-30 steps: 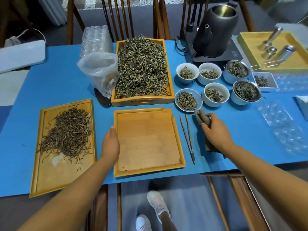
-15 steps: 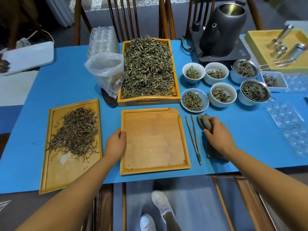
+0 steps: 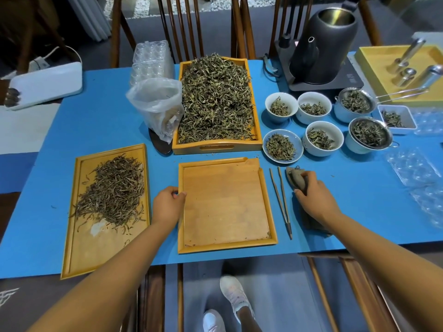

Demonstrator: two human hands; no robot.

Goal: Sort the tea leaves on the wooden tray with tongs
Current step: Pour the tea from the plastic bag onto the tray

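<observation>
An empty flat wooden tray (image 3: 225, 202) lies in front of me on the blue mat. My left hand (image 3: 167, 204) grips its left rim, fingers curled over the edge. Thin wooden tongs (image 3: 280, 200) lie on the mat just right of this tray, touched by neither hand. Right of the tongs, my right hand (image 3: 314, 200) is closed over a grey-brown folded cloth-like object (image 3: 296, 178) that rests on the mat. A long tray (image 3: 105, 255) at the left holds dark thin tea leaves (image 3: 115, 190). A deep tray (image 3: 215, 148) behind is heaped with green leaves (image 3: 215, 101).
Several white bowls (image 3: 280, 144) and strainer cups (image 3: 369, 135) with leaves stand at the right. Behind them are a black kettle (image 3: 323, 46) and a yellow tray (image 3: 374, 58) with metal tools. A plastic bag (image 3: 158, 104) leans by the deep tray. Clear plastic trays (image 3: 412, 166) lie far right.
My right hand has lowered the grey-brown object from above the mat down onto it. My left hand has stayed on the empty tray's left rim.
</observation>
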